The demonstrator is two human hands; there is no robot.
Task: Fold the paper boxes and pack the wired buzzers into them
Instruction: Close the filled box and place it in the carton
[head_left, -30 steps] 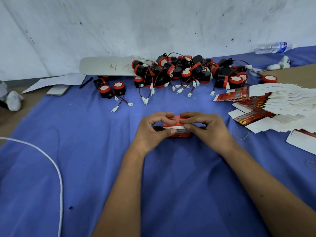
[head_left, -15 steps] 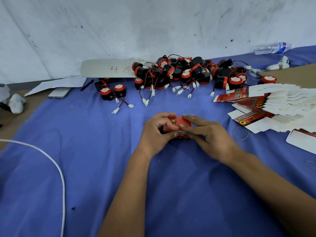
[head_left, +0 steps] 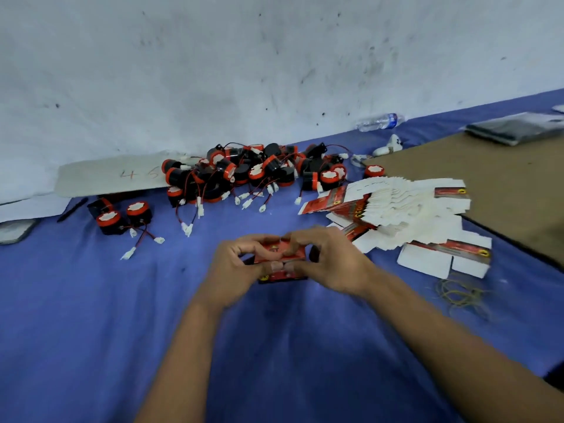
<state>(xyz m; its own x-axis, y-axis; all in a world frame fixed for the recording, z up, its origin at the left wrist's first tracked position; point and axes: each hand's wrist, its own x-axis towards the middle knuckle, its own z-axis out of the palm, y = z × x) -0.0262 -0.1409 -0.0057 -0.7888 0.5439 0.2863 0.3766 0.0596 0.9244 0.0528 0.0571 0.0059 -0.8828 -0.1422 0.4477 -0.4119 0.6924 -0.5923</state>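
Note:
A small red paper box (head_left: 282,254) sits just above the blue cloth at the centre, held between both hands. My left hand (head_left: 233,267) grips its left end, fingers curled over the top and thumb at the front. My right hand (head_left: 331,261) grips the right end the same way, and both thumbs meet at the box's front face. A pile of black and red wired buzzers (head_left: 253,175) lies against the wall beyond. Two more buzzers (head_left: 122,216) sit apart at the left. Flat unfolded boxes (head_left: 393,206) fan out at the right.
A half-opened flat box (head_left: 445,257) lies right of my hands, with rubber bands (head_left: 457,293) on the cloth below it. A brown board (head_left: 488,178) covers the right side. A water bottle (head_left: 380,122), a pen (head_left: 71,206) and a phone (head_left: 15,230) lie near the wall.
My right hand's fingers have curled back over the box's top and both thumbs now press its front. The camera has turned to the right, so everything sits further left in view.

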